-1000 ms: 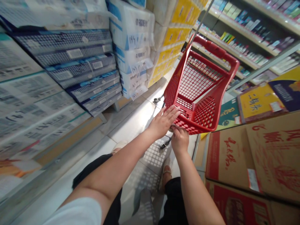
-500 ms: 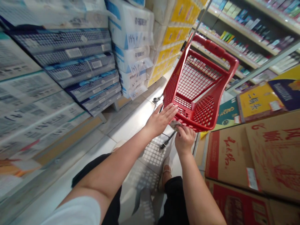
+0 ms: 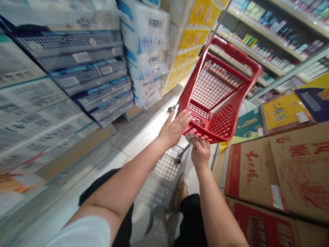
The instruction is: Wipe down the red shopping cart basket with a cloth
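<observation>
A red plastic shopping cart (image 3: 218, 103) stands on small wheels (image 3: 178, 158) on the tiled floor in front of me, its basket holding nothing. My left hand (image 3: 173, 130) lies against the basket's near left corner with the fingers stretched out flat. Just below the near rim, my right hand (image 3: 200, 152) is closed on a small greyish cloth (image 3: 191, 138) pressed to the rim's edge. My legs and sandalled feet show below.
Tall stacks of wrapped paper packs (image 3: 84, 68) line the left side of the aisle. Cardboard boxes with red print (image 3: 277, 171) are piled close on the right. A shelf of small goods (image 3: 269, 31) runs behind the cart. The tiled floor (image 3: 144, 130) runs between them.
The right hand slid a little right along the near rim, then back, and the cloth now shows above its fingers. The cart and left hand shifted slightly left.
</observation>
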`<action>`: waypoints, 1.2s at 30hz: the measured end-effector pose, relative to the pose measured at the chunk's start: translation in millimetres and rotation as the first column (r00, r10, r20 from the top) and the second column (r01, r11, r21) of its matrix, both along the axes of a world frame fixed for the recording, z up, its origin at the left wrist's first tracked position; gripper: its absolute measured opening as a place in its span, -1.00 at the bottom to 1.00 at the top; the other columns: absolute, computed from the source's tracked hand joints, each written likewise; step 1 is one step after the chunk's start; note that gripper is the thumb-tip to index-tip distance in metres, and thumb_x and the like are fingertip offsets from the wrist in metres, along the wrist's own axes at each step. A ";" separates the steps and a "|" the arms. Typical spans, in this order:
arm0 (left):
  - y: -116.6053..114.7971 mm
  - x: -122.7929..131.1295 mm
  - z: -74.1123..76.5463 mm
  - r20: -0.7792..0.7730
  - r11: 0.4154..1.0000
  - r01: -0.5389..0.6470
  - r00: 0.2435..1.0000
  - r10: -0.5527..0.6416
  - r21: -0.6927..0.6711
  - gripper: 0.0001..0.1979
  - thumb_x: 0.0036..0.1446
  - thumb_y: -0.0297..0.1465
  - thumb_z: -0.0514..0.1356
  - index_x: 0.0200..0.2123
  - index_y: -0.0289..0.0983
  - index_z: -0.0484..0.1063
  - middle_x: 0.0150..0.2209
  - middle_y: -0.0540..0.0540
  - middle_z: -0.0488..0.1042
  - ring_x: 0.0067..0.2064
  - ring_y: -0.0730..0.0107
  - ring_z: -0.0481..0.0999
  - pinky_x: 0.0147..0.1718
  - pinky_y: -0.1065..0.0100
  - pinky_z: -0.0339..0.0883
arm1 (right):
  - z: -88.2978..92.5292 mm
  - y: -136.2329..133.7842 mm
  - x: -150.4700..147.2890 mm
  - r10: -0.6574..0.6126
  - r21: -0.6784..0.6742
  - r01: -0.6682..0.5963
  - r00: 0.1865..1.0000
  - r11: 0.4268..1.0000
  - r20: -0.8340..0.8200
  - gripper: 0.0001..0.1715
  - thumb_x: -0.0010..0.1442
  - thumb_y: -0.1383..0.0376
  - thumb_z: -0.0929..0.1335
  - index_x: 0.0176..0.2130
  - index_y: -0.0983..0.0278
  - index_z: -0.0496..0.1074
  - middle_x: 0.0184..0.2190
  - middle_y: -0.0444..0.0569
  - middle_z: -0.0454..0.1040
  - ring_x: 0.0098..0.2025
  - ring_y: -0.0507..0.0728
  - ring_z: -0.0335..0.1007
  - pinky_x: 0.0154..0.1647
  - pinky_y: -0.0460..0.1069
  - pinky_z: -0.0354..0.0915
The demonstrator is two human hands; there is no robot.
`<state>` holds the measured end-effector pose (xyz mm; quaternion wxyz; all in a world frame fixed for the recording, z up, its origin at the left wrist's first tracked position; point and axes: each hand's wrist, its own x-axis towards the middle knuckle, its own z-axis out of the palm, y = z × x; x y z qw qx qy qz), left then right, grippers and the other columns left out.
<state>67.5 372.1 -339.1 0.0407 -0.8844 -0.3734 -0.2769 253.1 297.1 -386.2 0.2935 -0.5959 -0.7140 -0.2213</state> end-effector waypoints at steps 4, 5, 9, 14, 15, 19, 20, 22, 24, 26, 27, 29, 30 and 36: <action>-0.7 -0.6 2.9 0.013 1.000 0.003 1.000 -0.003 -0.018 -0.46 0.21 -0.52 -0.07 0.27 -0.39 0.05 0.34 -0.20 0.04 0.38 0.18 -0.08 0.31 -0.05 -0.23 | 0.3 0.1 2.1 -0.024 0.029 0.025 0.999 0.999 -0.049 -0.66 0.13 0.50 0.24 -0.20 0.25 0.52 -0.21 0.05 0.51 -0.11 0.16 0.32 0.02 0.08 0.23; -0.8 -0.6 3.6 0.016 1.000 0.001 1.000 -0.001 -0.023 -0.47 0.21 -0.52 -0.07 0.27 -0.40 0.06 0.33 -0.21 0.06 0.38 0.18 -0.07 0.32 -0.04 -0.23 | 0.3 0.2 2.2 -0.022 -0.009 0.021 0.999 1.000 -0.034 -0.67 0.12 0.50 0.24 -0.22 0.27 0.53 -0.23 0.05 0.51 -0.12 0.16 0.31 0.01 0.08 0.23; -1.1 -0.1 5.7 0.027 0.999 -0.005 1.000 0.006 -0.037 -0.47 0.21 -0.50 -0.03 0.26 -0.39 0.09 0.31 -0.22 0.11 0.37 0.17 -0.05 0.32 -0.02 -0.23 | 1.4 0.3 2.6 -0.011 -0.034 0.010 1.000 0.999 -0.026 -0.64 0.11 0.51 0.24 -0.21 0.26 0.53 -0.22 0.03 0.51 -0.12 0.16 0.31 0.01 0.06 0.24; -3.1 4.0 3.9 0.080 1.000 0.026 0.997 -0.025 -0.014 -0.41 0.18 -0.51 0.06 0.28 -0.25 0.08 0.32 -0.22 0.10 0.37 0.12 -0.07 0.30 -0.04 -0.18 | 1.0 0.7 4.4 -0.080 -0.107 0.079 0.997 0.991 -0.009 -0.63 0.09 0.51 0.23 -0.22 0.25 0.54 -0.23 0.03 0.51 -0.14 0.16 0.31 0.00 0.08 0.24; -3.6 5.4 3.0 0.086 0.999 0.048 0.995 -0.047 -0.005 -0.40 0.17 -0.52 0.08 0.28 -0.22 0.08 0.32 -0.20 0.09 0.37 0.12 -0.07 0.30 -0.03 -0.15 | 0.8 0.9 4.5 -0.068 -0.144 0.068 0.998 0.987 0.004 -0.63 0.08 0.51 0.23 -0.23 0.25 0.54 -0.24 0.03 0.51 -0.15 0.16 0.31 0.00 0.09 0.23; -5.1 10.8 0.0 0.084 0.993 0.120 0.989 -0.121 0.020 -0.44 0.19 -0.52 0.07 0.26 -0.21 0.13 0.32 -0.15 0.10 0.37 0.16 -0.06 0.29 0.03 -0.06 | 2.2 0.8 4.2 -0.066 -0.056 0.063 0.997 0.996 -0.044 -0.60 0.10 0.51 0.23 -0.18 0.22 0.53 -0.19 0.00 0.50 -0.14 0.15 0.31 0.03 0.08 0.21; -5.3 11.6 -0.2 0.086 0.993 0.119 0.989 -0.120 0.020 -0.46 0.20 -0.52 0.06 0.25 -0.21 0.15 0.31 -0.15 0.12 0.37 0.16 -0.05 0.28 0.04 -0.05 | 2.6 0.7 4.1 -0.071 -0.043 0.069 0.996 0.997 -0.047 -0.60 0.10 0.51 0.23 -0.18 0.23 0.53 -0.19 0.01 0.50 -0.13 0.16 0.30 0.03 0.08 0.21; -5.3 12.4 0.0 0.089 0.994 0.108 0.990 -0.109 0.016 -0.46 0.20 -0.52 0.06 0.25 -0.22 0.16 0.30 -0.15 0.16 0.37 0.15 -0.05 0.28 0.02 -0.04 | 2.9 0.5 3.9 -0.066 -0.083 0.064 0.998 0.995 -0.023 -0.62 0.09 0.52 0.23 -0.22 0.25 0.54 -0.24 0.04 0.50 -0.14 0.17 0.30 0.00 0.08 0.22; -5.2 12.4 0.8 0.087 0.995 0.098 0.991 -0.098 0.007 -0.45 0.18 -0.52 0.08 0.25 -0.23 0.16 0.28 -0.16 0.18 0.37 0.13 -0.04 0.28 0.01 -0.05 | 3.0 0.1 4.1 -0.042 -0.131 0.040 0.999 0.991 -0.012 -0.65 0.09 0.51 0.23 -0.25 0.27 0.54 -0.27 0.04 0.50 -0.15 0.17 0.30 -0.01 0.08 0.24; -5.0 12.2 1.4 0.082 0.995 0.097 0.992 -0.097 0.001 -0.45 0.18 -0.52 0.09 0.24 -0.22 0.17 0.29 -0.15 0.18 0.36 0.12 -0.03 0.29 -0.01 -0.07 | 3.5 -0.5 4.9 -0.039 -0.107 0.034 0.998 0.994 -0.042 -0.64 0.11 0.51 0.23 -0.22 0.25 0.53 -0.23 0.03 0.50 -0.13 0.16 0.29 0.01 0.08 0.23; -4.9 12.1 1.5 0.082 0.995 0.099 0.992 -0.099 -0.001 -0.46 0.18 -0.52 0.08 0.24 -0.22 0.17 0.29 -0.15 0.18 0.36 0.12 -0.03 0.29 -0.01 -0.07 | 3.8 -0.7 5.4 -0.047 -0.078 0.042 0.997 0.996 -0.061 -0.63 0.11 0.51 0.23 -0.20 0.24 0.53 -0.20 0.03 0.49 -0.11 0.16 0.29 0.03 0.08 0.23; -4.8 12.1 1.3 0.088 0.995 0.103 0.991 -0.102 -0.007 -0.47 0.19 -0.52 0.07 0.24 -0.22 0.17 0.29 -0.15 0.18 0.36 0.11 -0.03 0.29 0.00 -0.07 | 4.3 -1.0 6.0 -0.057 -0.056 0.054 0.997 0.997 -0.058 -0.62 0.11 0.51 0.23 -0.19 0.24 0.52 -0.19 0.03 0.49 -0.10 0.16 0.29 0.03 0.09 0.23; -4.8 12.2 1.1 0.093 0.995 0.104 0.990 -0.102 -0.011 -0.47 0.19 -0.53 0.07 0.24 -0.22 0.17 0.29 -0.15 0.17 0.36 0.12 -0.04 0.29 0.01 -0.06 | 4.4 -1.1 5.9 -0.055 -0.067 0.052 0.998 0.996 -0.042 -0.63 0.11 0.51 0.23 -0.20 0.25 0.53 -0.21 0.04 0.49 -0.10 0.17 0.30 0.02 0.09 0.24; -4.9 12.6 -0.4 0.120 0.993 0.117 0.986 -0.114 -0.017 -0.47 0.19 -0.55 0.05 0.24 -0.26 0.17 0.32 -0.18 0.11 0.38 0.14 -0.11 0.29 0.05 -0.02 | 6.8 -1.2 0.8 -0.043 0.016 0.044 0.996 0.999 -0.079 -0.63 0.15 0.49 0.23 -0.15 0.22 0.51 -0.16 0.02 0.48 -0.07 0.16 0.31 0.06 0.10 0.25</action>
